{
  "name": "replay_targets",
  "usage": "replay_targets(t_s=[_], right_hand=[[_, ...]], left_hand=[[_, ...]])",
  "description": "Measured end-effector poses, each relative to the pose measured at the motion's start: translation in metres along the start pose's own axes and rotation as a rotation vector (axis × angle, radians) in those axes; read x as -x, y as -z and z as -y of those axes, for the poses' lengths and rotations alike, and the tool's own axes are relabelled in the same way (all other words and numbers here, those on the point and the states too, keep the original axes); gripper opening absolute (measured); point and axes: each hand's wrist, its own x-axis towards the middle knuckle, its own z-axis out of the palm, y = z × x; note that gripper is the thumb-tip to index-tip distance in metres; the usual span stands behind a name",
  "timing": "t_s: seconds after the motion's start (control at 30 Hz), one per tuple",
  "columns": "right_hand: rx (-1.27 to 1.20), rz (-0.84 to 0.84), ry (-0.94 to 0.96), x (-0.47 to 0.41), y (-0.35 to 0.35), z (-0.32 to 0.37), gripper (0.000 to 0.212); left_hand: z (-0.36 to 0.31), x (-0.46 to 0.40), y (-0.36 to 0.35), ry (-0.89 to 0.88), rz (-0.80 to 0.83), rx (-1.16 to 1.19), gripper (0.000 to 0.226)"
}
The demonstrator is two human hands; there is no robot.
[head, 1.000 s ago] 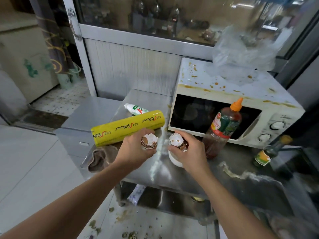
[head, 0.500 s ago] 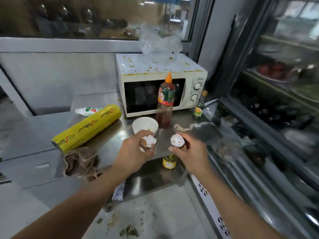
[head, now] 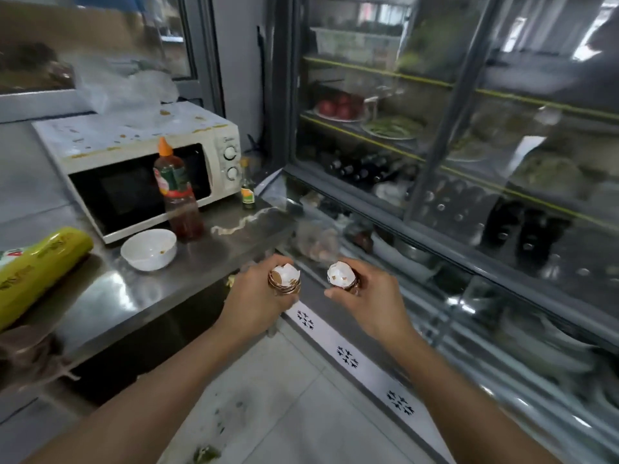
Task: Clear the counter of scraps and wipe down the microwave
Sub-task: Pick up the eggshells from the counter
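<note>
My left hand point(head: 256, 301) grips a stack of broken eggshells point(head: 284, 278), brown outside and white inside. My right hand point(head: 366, 301) grips a second stack of eggshells point(head: 342, 275). Both hands hang past the counter's right end, in front of a glass display fridge. The stained white microwave point(head: 134, 142) stands at the back of the steel counter point(head: 134, 296), its top spotted with brown splashes. A smear of pale spill point(head: 241, 224) lies on the counter near its right end.
A white bowl point(head: 148, 249), a red sauce bottle point(head: 177, 192) and a small green bottle point(head: 248, 190) stand before the microwave. A yellow wrap roll point(head: 37, 269) and a brown cloth point(head: 23, 356) lie left. The display fridge point(head: 469, 195) fills the right. Scraps point(head: 206, 453) litter the floor.
The view has swung right, away from the counter toward the display fridge. Both hands, still holding the eggshells, have moved off the counter's right end.
</note>
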Motion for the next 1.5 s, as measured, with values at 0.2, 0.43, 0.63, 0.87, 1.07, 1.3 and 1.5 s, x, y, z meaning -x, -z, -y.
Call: replay_targets(t_s=[0.2, 0.43, 0.63, 0.87, 1.07, 1.3, 1.5], right_hand=[[0.027, -0.107, -0.101, 0.080, 0.099, -0.037, 0.051], [0.113, -0.243, -0.182, 0.200, 0.217, -0.087, 0.043], [0.125, -0.381, -0.320, 0.308, 0.307, -0.121, 0.053], [0.190, -0.585, -0.438, 0.401, 0.387, -0.148, 0.046], [0.209, -0.735, -0.573, 0.463, 0.449, -0.178, 0.041], [0.278, -0.904, -0.718, 0.519, 0.525, -0.211, 0.039], [0.336, -1.085, -0.793, 0.574, 0.583, -0.226, 0.039]], left_hand=[[-0.082, 0.044, -0.080, -0.080, 0.149, 0.072, 0.047], [-0.176, 0.126, -0.187, -0.202, 0.332, 0.147, 0.045], [-0.249, 0.200, -0.271, -0.315, 0.469, 0.180, 0.046], [-0.323, 0.258, -0.360, -0.455, 0.633, 0.154, 0.050], [-0.381, 0.291, -0.435, -0.567, 0.817, 0.168, 0.050], [-0.464, 0.316, -0.523, -0.710, 0.995, 0.227, 0.050], [-0.538, 0.358, -0.591, -0.853, 1.132, 0.236, 0.050]])
